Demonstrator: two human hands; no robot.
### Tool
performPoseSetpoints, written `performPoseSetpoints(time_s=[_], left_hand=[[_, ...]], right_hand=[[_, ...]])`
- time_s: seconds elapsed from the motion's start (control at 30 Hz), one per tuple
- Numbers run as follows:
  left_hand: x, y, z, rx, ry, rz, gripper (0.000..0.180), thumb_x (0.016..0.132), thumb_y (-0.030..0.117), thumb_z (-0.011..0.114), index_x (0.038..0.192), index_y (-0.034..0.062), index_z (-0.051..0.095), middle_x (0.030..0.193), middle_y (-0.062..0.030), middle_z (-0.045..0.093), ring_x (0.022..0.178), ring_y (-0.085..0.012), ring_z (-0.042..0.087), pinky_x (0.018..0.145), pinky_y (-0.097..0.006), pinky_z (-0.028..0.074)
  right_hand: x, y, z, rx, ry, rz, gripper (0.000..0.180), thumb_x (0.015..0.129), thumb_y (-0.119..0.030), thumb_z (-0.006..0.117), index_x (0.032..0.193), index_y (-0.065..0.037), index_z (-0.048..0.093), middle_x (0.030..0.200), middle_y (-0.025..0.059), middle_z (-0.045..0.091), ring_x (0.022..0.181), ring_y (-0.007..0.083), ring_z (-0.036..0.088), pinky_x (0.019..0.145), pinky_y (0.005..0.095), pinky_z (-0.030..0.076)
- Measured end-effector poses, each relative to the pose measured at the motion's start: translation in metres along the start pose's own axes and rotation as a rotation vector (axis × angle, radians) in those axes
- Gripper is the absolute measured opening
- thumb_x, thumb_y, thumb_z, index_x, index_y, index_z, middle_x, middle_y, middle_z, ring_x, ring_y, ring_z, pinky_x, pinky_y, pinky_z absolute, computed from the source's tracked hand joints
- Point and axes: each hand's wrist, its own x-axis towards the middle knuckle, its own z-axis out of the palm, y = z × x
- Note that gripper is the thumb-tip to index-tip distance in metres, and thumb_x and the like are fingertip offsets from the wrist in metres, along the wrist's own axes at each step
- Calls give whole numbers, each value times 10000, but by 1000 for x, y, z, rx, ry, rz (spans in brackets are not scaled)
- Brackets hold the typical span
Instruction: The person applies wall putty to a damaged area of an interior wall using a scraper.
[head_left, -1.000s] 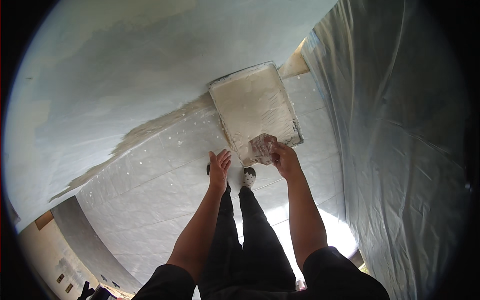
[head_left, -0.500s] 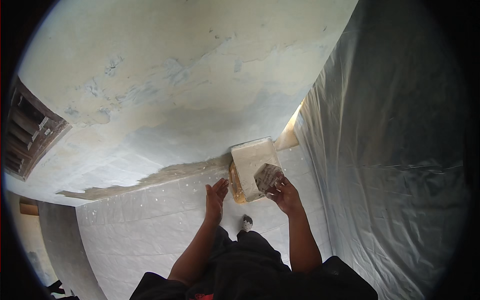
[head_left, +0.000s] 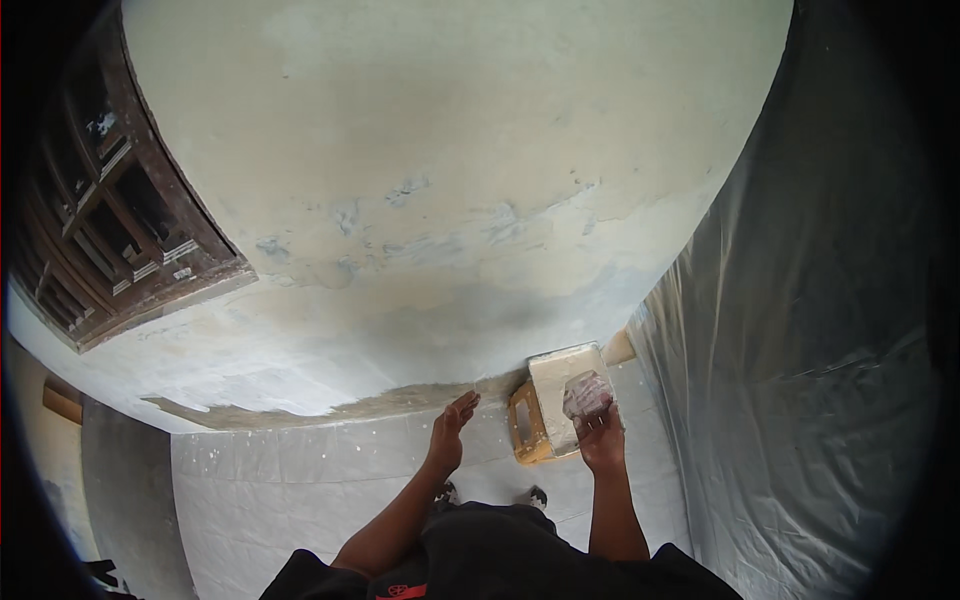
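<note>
My right hand (head_left: 602, 438) is closed on a flat, stained grey-and-pinkish piece (head_left: 588, 394), its pale marks showing on the upper face; its exact kind is unclear. It is held above a low stool (head_left: 548, 362) with a dusty, off-white top and a yellowish wooden side. My left hand (head_left: 449, 430) is raised with its fingers stretched and together, and nothing shows in it. Beyond both hands rises a cream wall (head_left: 480, 190) with bluish-white smears and a ragged bare strip along its foot.
A dark wooden window frame (head_left: 140, 205) is set in the wall at the left. Clear plastic sheeting (head_left: 790, 400) hangs along the right side. Grey sheeting spotted with white (head_left: 300, 490) covers the floor, and both my feet stand on it near the stool.
The view has shifted, so more of the window and wall shows and the stool sits farther right and lower. The flat piece has turned in my right hand. A second foot now shows.
</note>
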Motion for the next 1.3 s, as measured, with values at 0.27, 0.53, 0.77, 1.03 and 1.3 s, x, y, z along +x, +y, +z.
performPoseSetpoints(time_s=[0.27, 0.53, 0.77, 1.03, 1.3], left_hand=[[14, 131, -39, 177, -7, 521, 874, 925, 671, 248, 1376, -66, 375, 1398, -243, 419, 1333, -327, 378, 1112, -418, 264], [47, 180, -59, 124, 221, 708, 865, 937, 650, 239, 1381, -82, 362, 1416, -244, 404, 1345, -329, 363, 1111, -411, 261], [65, 177, -65, 240, 438, 806, 833, 951, 614, 238, 1379, -90, 362, 1401, -258, 421, 1334, -350, 382, 1102, -399, 271], [85, 160, -59, 302, 597, 902, 784, 968, 554, 247, 1373, -109, 350, 1388, -294, 413, 1319, -391, 394, 1082, -417, 310], [100, 161, -64, 442, 687, 947, 755, 973, 525, 261, 1372, -110, 345, 1403, -304, 383, 1329, -416, 369, 1087, -438, 302]], right_hand=[[-35, 27, 194, 39, -335, 4, 432, 1013, -373, 343, 1218, -29, 505, 1144, 149, 609, 1030, 269, 615, 850, 406, 538], [-15, 30, 314, -523, -851, -613, 346, 956, -193, 509, 1141, 86, 598, 1151, 205, 627, 1102, 300, 599, 972, 446, 473], [25, 15, 373, -1283, -1267, -1748, 360, 729, -130, 757, 1056, -11, 667, 1171, 173, 628, 1132, 350, 583, 961, 400, 487], [86, 22, 414, -1407, -1617, -2246, 221, 778, -145, 732, 986, -85, 687, 1121, 88, 657, 1131, 252, 589, 883, 371, 528], [104, -6, 408, -1546, -1544, -2304, 174, 804, -151, 714, 968, -95, 695, 1090, 72, 671, 1129, 235, 590, 884, 371, 520]])
